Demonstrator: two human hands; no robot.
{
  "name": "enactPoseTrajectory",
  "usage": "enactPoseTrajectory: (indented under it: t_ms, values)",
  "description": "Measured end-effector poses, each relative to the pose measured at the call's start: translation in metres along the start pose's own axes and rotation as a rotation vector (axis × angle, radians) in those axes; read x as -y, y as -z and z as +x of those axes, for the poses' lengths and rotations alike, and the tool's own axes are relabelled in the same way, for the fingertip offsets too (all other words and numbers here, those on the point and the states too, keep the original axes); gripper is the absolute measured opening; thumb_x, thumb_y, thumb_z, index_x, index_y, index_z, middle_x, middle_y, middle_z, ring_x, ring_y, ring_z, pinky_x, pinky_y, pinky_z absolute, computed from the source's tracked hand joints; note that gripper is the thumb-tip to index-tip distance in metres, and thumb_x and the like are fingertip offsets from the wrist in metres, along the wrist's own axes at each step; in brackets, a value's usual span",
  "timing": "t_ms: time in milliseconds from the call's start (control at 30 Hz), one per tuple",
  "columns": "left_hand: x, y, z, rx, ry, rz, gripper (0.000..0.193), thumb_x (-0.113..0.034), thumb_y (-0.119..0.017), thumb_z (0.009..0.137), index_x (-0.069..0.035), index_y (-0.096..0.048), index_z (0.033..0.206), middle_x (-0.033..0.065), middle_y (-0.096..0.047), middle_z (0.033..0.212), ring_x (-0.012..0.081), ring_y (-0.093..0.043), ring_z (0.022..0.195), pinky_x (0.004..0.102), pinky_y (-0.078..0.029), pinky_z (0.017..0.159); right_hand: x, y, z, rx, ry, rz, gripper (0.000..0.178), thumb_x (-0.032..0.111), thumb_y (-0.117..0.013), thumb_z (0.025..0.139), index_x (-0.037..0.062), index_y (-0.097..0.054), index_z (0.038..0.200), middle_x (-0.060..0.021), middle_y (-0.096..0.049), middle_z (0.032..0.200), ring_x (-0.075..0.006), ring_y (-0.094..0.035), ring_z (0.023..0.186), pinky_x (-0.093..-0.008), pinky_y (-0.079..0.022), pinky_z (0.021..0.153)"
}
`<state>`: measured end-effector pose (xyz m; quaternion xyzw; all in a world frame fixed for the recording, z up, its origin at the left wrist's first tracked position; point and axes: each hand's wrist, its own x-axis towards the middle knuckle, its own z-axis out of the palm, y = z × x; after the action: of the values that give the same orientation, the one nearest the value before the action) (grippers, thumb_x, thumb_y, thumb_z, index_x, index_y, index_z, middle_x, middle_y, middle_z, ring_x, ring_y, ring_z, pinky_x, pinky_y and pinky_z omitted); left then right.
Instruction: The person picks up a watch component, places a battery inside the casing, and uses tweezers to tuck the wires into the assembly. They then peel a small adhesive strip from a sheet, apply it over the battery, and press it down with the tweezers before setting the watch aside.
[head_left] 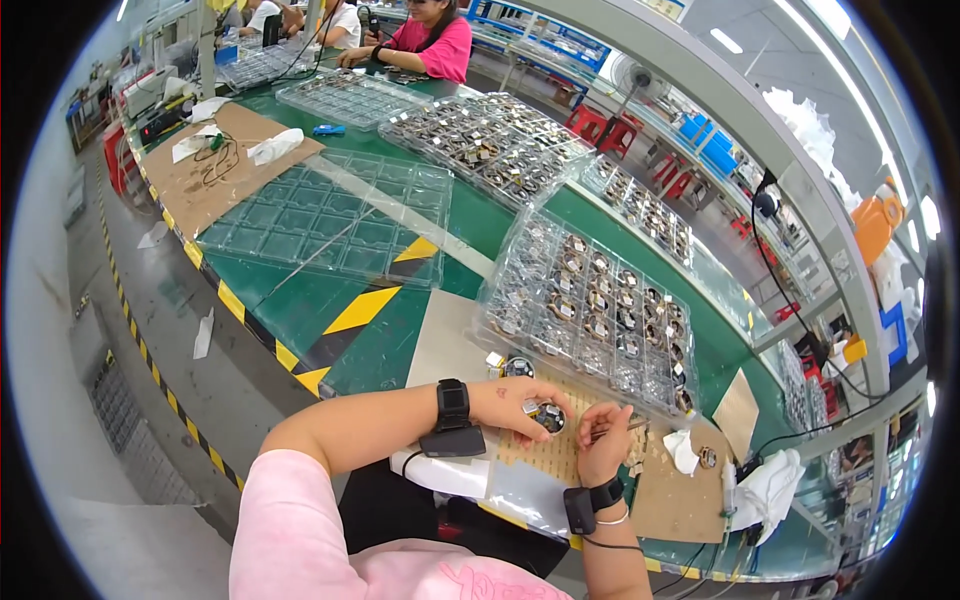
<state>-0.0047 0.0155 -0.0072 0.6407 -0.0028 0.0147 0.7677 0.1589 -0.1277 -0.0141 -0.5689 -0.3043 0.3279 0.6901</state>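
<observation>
My left hand (505,405) is closed round the edge of a small round electronic module (546,417), dark in the middle with a light rim. Just beyond that hand, a second round module (517,368) lies on the mat with a small white-and-yellow part beside it. My right hand (601,455), close by on the right, pinches a thin tool (622,428) that looks like tweezers. Beneath both hands lies a tan sheet with rows of small marks (545,452). Small pale scraps (636,455) lie by the right hand.
A stack of clear trays (590,350) holding several modules stands just beyond my hands. More filled trays (490,140) and an unfilled clear tray (330,215) lie farther off. At right are brown board (685,500) and white cloth (765,495). Co-workers (435,45) sit beyond.
</observation>
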Motion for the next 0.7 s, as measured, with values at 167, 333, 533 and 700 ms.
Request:
enactPoseTrajectory:
  t_ms: [167,333,533,700]
  values:
    - [-0.001,-0.004,0.002,-0.075,-0.068,0.143,0.048,-0.011,-0.071,0.08,-0.008,-0.052,0.124,0.007,-0.055,0.109,0.0096,-0.062,0.072,0.0235,-0.053,0.063,0.005,0.0,-0.003,0.026,0.055,-0.074,0.059,0.052,-0.029,0.099,0.0058,-0.056,0.076,0.0011,-0.049,0.056,-0.0059,-0.041,0.045,-0.0183,-0.029,0.042]
    - [-0.009,-0.014,0.0,-0.142,0.022,0.173,0.048,-0.01,-0.071,0.08,-0.007,-0.051,0.123,0.0069,-0.054,0.109,0.0097,-0.062,0.072,0.0237,-0.053,0.063,0.01,0.001,-0.005,-0.006,0.095,-0.072,0.057,0.05,-0.03,0.1,0.0053,-0.057,0.077,0.0017,-0.049,0.058,-0.005,-0.042,0.047,-0.0181,-0.03,0.043]
    - [-0.005,-0.019,-0.005,-0.163,0.024,0.266,0.047,-0.009,-0.071,0.08,-0.006,-0.051,0.123,0.0069,-0.055,0.108,0.0102,-0.062,0.07,0.0242,-0.053,0.062,0.01,0.003,-0.008,0.026,0.111,-0.017,0.055,0.048,-0.032,0.1,0.0045,-0.058,0.078,0.0018,-0.049,0.058,-0.005,-0.043,0.049,-0.0181,-0.031,0.045]
    - [-0.003,-0.022,0.004,-0.195,0.04,0.187,0.046,-0.008,-0.07,0.08,-0.005,-0.05,0.122,0.0076,-0.057,0.106,0.0102,-0.062,0.068,0.0243,-0.052,0.061,0.018,0.011,-0.004,0.061,0.15,-0.042,0.053,0.045,-0.034,0.101,0.0035,-0.058,0.078,0.0012,-0.049,0.059,-0.0055,-0.044,0.05,-0.0183,-0.032,0.047]
